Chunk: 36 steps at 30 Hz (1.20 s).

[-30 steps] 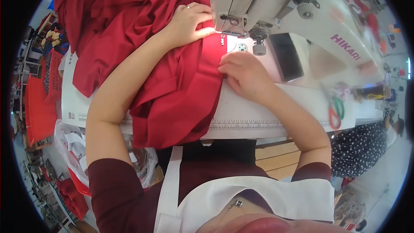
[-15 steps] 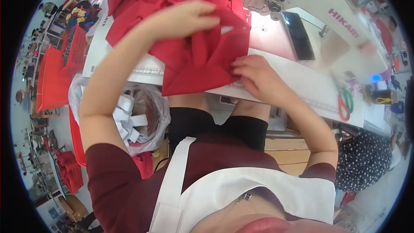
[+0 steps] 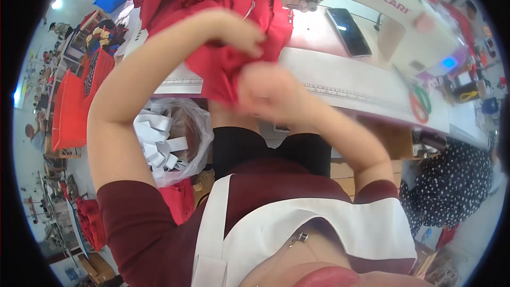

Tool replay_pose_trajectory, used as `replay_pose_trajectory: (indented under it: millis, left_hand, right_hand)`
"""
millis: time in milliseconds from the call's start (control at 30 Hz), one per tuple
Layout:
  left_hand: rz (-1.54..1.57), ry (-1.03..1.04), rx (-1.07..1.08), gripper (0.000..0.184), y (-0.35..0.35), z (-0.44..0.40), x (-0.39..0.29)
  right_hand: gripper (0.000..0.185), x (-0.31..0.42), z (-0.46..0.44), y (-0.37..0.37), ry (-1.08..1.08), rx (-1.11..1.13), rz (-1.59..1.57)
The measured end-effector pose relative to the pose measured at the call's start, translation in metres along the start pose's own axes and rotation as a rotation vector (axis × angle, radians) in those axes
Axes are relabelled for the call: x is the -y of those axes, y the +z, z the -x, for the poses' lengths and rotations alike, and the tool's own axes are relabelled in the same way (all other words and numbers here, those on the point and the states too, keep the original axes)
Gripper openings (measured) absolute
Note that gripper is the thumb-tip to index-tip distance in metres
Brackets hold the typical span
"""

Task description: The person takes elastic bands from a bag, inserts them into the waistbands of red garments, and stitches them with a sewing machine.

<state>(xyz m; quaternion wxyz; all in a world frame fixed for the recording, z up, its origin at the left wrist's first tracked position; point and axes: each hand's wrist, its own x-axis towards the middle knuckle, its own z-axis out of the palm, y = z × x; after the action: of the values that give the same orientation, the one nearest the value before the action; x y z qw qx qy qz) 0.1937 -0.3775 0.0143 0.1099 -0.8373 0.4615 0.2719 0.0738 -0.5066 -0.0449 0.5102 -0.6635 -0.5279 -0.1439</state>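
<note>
A large piece of red cloth lies bunched on the sewing table and hangs over its front edge. My left hand reaches across the top of it, fingers bent down and closed on a fold; motion blurs them a little. Just below and to the right, my right hand is strongly blurred, its fingers curled in against the cloth's right side. The exact grip there is hard to make out. The white sewing machine marked HIKARI stands behind, its needle area right of the cloth.
A phone lies on the machine bed. Red and green scissors rest at the table's right. A ruler strip runs along the front edge. Below left hangs a plastic bag with white pieces; red baskets stand further left.
My right hand has moved left, toward my left hand, and the cloth's right part has folded in with it. My left hand's fingers are bent lower. The whole view has shifted slightly.
</note>
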Motion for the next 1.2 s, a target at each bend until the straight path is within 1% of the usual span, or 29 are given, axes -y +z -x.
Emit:
replay_pose_trajectory:
  millis: [33,67,100,133,167,200,233,267,300,333,367,400,433,467,500,533,600,633,667,733,867,900,933,1000,1033,1067,1133,1167,1200]
  left_hand:
    - [-0.081,-0.121,0.134,0.039,0.021,0.002,-0.001]
    - [-0.235,-0.196,0.154,0.035,0.041,0.008,0.002]
    - [-0.336,-0.259,0.147,0.031,0.053,0.019,0.008]
    - [-0.194,-0.33,0.089,0.029,0.056,0.027,0.012]
    - [-0.052,-0.397,0.038,0.029,0.055,0.032,0.013]
    - [-0.068,-0.385,0.042,0.029,0.052,0.036,0.012]
    - [0.39,-0.272,-0.189,0.026,0.049,0.042,0.009]
    - [0.855,-0.144,-0.411,0.024,0.048,0.048,0.003]
    - [0.852,-0.147,-0.401,0.024,0.047,0.05,-0.007]
    - [1.201,-0.023,-0.366,0.03,0.045,0.05,-0.018]
    - [1.551,0.104,-0.321,0.039,0.044,0.053,-0.03]
    - [1.408,0.039,-0.285,0.038,0.04,0.061,-0.042]
    - [1.156,0.022,-0.093,0.037,0.044,0.063,-0.033]
    - [0.904,0.002,0.096,0.035,0.047,0.065,-0.023]
    - [0.842,0.097,0.069,0.029,0.046,0.073,-0.029]
    - [0.84,0.088,0.075,0.029,0.052,0.077,-0.029]
    - [0.807,0.164,-0.3,0.03,0.071,0.081,-0.03]
    - [0.826,0.24,-0.474,0.024,0.076,0.08,-0.033]
    - [0.826,0.24,-0.471,0.024,0.081,0.08,-0.04]
    - [0.526,0.18,-0.67,0.016,0.086,0.08,-0.058]
    - [0.53,0.008,-0.791,0.021,0.086,0.095,-0.044]
    - [0.62,-0.13,-0.527,0.022,0.068,0.113,-0.043]
    - [0.621,-0.124,-0.521,0.022,0.072,0.116,-0.052]
    - [1.365,-0.027,-0.51,0.02,0.082,0.123,-0.073]
    - [1.341,0.02,-0.372,0.022,0.088,0.122,-0.071]
    - [1.341,0.022,-0.369,0.022,0.09,0.12,-0.069]
    - [1.464,-0.104,0.047,0.023,0.092,0.117,-0.063]
    - [1.26,-0.068,0.111,0.026,0.092,0.115,-0.05]
    - [1.254,-0.067,0.113,0.026,0.085,0.11,-0.046]
  right_hand:
    - [0.009,0.027,0.018,-0.004,-0.178,0.127,0.121]
    - [0.008,0.031,0.045,0.002,-0.04,0.153,0.004]
    - [0.006,0.021,0.076,0.013,0.111,0.198,0.078]
    - [0.008,0.0,0.109,0.024,0.228,0.272,0.214]
    - [0.011,-0.003,0.122,0.033,0.264,0.158,0.263]
    - [0.015,-0.006,0.125,0.037,0.289,0.044,0.323]
    - [0.015,0.002,0.108,0.027,0.287,0.031,0.335]
    - [0.017,0.015,0.089,0.016,0.437,-0.104,0.191]
    - [0.02,0.023,0.075,0.014,0.585,-0.24,0.034]
    - [0.023,0.009,0.068,0.015,0.772,-0.371,-0.322]
    - [0.025,-0.008,0.059,0.016,0.812,-0.521,-0.834]
    - [0.028,-0.015,0.052,0.018,0.815,-0.652,-1.353]
    - [0.028,-0.015,0.048,0.018,0.809,-0.637,-1.36]
    - [0.028,-0.013,0.043,0.017,0.832,-0.752,-1.341]
    - [0.029,-0.011,0.038,0.017,0.855,-0.875,-1.321]
    - [0.029,-0.01,0.035,0.016,0.85,-0.875,-1.331]
    - [0.029,-0.008,0.036,0.015,0.866,-0.957,-1.414]
    - [0.029,-0.008,0.037,0.014,0.868,-0.962,-1.417]
    - [0.029,-0.008,0.038,0.014,0.84,-0.957,-1.505]
    - [0.028,-0.005,0.036,0.014,0.812,-0.956,-1.594]
    - [0.032,0.005,0.032,0.014,0.846,-1.037,-1.624]
    - [0.034,0.008,0.033,0.016,0.825,-1.052,-1.66]
    - [0.034,0.015,0.032,0.021,0.825,-1.062,-1.659]
    - [0.037,0.034,0.027,0.038,0.811,-0.876,-1.84]
    - [0.035,0.038,0.029,0.048,0.831,-0.861,-1.855]
    - [0.035,0.036,0.03,0.051,0.83,-0.864,-1.855]
    - [0.032,0.032,0.034,0.057,1.017,-0.853,-1.593]
    - [0.027,0.031,0.036,0.058,1.039,-0.879,-1.524]
    - [0.027,0.03,0.037,0.057,1.033,-0.883,-1.524]
